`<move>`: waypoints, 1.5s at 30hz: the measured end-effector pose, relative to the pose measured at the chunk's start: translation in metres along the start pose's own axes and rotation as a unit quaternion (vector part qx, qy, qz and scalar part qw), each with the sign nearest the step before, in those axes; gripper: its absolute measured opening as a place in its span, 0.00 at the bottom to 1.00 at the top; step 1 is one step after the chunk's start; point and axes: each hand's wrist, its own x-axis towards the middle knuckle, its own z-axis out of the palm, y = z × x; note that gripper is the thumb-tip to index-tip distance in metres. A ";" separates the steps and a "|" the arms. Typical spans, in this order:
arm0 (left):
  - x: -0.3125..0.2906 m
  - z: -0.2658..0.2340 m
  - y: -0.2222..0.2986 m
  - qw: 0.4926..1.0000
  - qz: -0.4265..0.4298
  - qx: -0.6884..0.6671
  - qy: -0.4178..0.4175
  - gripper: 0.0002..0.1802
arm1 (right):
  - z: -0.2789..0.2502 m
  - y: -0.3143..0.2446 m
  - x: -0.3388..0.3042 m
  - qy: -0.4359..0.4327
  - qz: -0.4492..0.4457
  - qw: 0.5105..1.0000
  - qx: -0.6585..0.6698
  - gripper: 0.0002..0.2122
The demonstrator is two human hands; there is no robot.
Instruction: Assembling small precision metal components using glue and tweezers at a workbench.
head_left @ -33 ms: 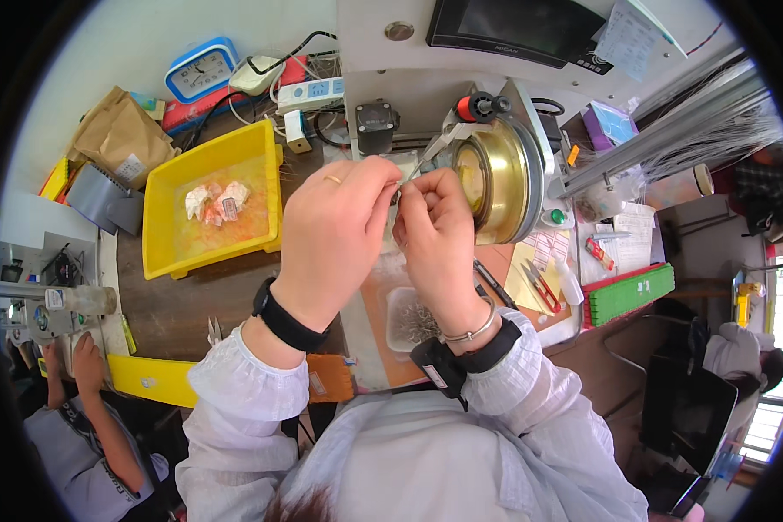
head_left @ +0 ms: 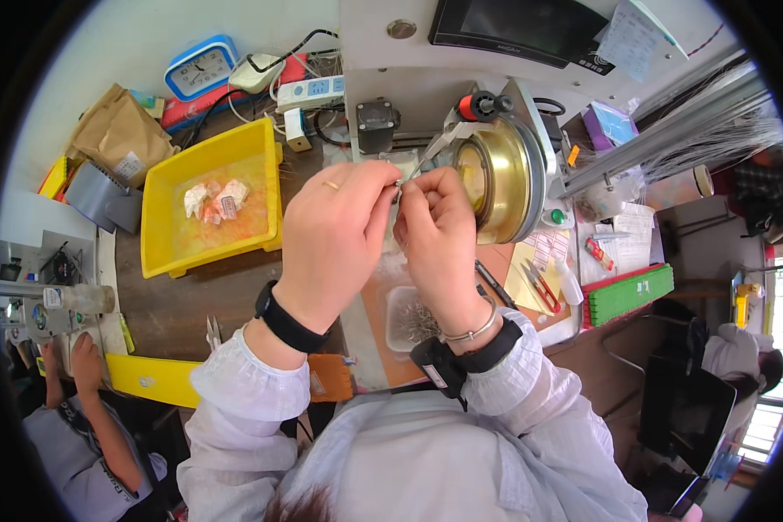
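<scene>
Pinching a tiny silvery piece between the fingertips of my left hand and right hand, I judge this close two-handed work; the next move calls for light pressure and fine control. Each grip is pressed together, and the piece sits right where the tips meet, too small to identify. It lies left of the brass-coloured drum, right of the yellow tray and beyond the clear plastic box.
</scene>
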 end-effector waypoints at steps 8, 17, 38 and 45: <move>-0.057 0.011 0.001 0.986 -0.117 -0.038 0.109 0.31 | -0.001 0.000 0.004 0.008 -0.008 1.000 -0.022 0.04; -0.072 0.012 -0.010 0.976 -0.179 -0.081 0.094 0.40 | 0.007 -0.021 0.000 0.015 0.047 0.999 -0.023 0.04; -0.077 0.021 -0.007 0.917 -0.293 -0.271 0.010 0.29 | -0.009 -0.015 -0.032 -0.008 0.210 0.964 0.160 0.07; -0.068 0.026 -0.006 0.925 -0.289 -0.248 -0.006 0.25 | -0.040 -0.015 -0.043 -0.106 0.183 0.972 0.098 0.05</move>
